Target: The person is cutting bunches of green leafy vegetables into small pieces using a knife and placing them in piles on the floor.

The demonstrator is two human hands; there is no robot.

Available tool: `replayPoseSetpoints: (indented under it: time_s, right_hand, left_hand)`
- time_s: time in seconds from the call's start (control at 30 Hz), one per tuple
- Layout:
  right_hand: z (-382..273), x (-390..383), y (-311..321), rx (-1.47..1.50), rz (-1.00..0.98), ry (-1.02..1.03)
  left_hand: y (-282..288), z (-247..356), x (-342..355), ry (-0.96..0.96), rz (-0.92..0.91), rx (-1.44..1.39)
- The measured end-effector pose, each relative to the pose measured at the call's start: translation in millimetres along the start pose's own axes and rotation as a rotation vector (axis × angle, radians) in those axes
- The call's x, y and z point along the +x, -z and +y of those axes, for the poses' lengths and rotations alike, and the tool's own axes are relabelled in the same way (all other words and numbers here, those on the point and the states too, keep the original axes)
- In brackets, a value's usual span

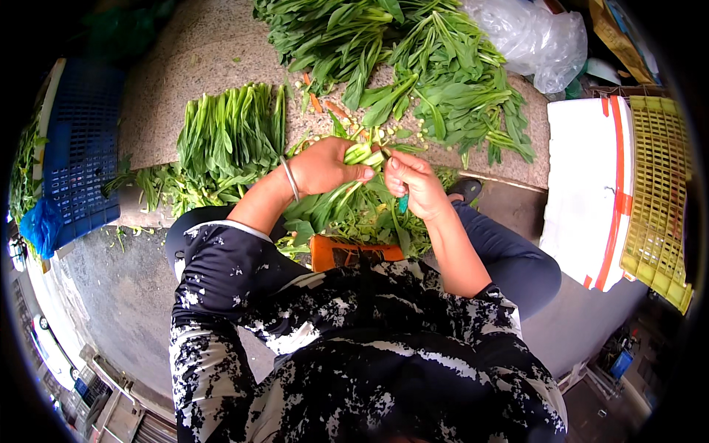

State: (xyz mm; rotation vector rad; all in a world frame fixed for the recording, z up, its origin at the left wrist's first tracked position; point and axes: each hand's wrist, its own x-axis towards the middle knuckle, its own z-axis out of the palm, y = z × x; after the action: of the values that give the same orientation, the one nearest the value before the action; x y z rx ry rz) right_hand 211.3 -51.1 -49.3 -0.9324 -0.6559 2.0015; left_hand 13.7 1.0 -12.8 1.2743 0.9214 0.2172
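My left hand (325, 168) clasps bunched pale-green leafy vegetable stems (357, 155); my right hand (415, 181) has fingers wrapped round a small teal-handled knife (402, 204).

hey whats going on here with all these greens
The person's left hand grips a bunch of leafy greens, while the right hand holds a small green-handled tool by the stem ends. A neat stack of greens lies to the left on the stone slab, and a looser heap lies farther off, toward the right.
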Motion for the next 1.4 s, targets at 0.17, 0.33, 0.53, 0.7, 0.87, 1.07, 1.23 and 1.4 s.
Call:
replayPoseSetpoints:
  time_s: [0.17,0.33,0.53,0.7,0.87,1.07,1.23,1.4]
  right_hand:
    - [16.3,24.1,17.6,-0.065,0.071,-0.151]
    - [28.6,55.8,45.8,-0.384,0.511,-0.17]
    - [11.9,154.6,98.0,-0.448,0.997,0.084]
    - [5.9,181.3,93.1,-0.319,1.099,-0.02]
    - [8.0,135.6,57.8,-0.369,0.759,0.167]
    - [18.5,50.0,-22.2,-0.625,0.553,0.295]
    - [21.9,18.6,-47.0,-0.58,0.466,0.38]
    - [11.0,0.7,-50.1,-0.622,0.413,0.363]
  left_hand:
    - [8.7,-12.2,1.5,-0.006,-0.011,0.179]
    - [9.9,11.7,-13.0,-0.047,0.002,-0.185]
    - [11.2,17.3,-3.0,-0.067,-0.069,-0.198]
    - [15.0,14.3,-0.8,-0.159,0.103,-0.336]
    - [19.4,15.1,0.9,-0.052,0.37,-0.4]
    - [15.5,-1.2,8.8,-0.106,0.498,-0.392]
    - [7.1,-6.8,11.0,-0.123,0.391,-0.367]
    - [-0.1,-3.1,6.8,-0.154,0.36,-0.392]
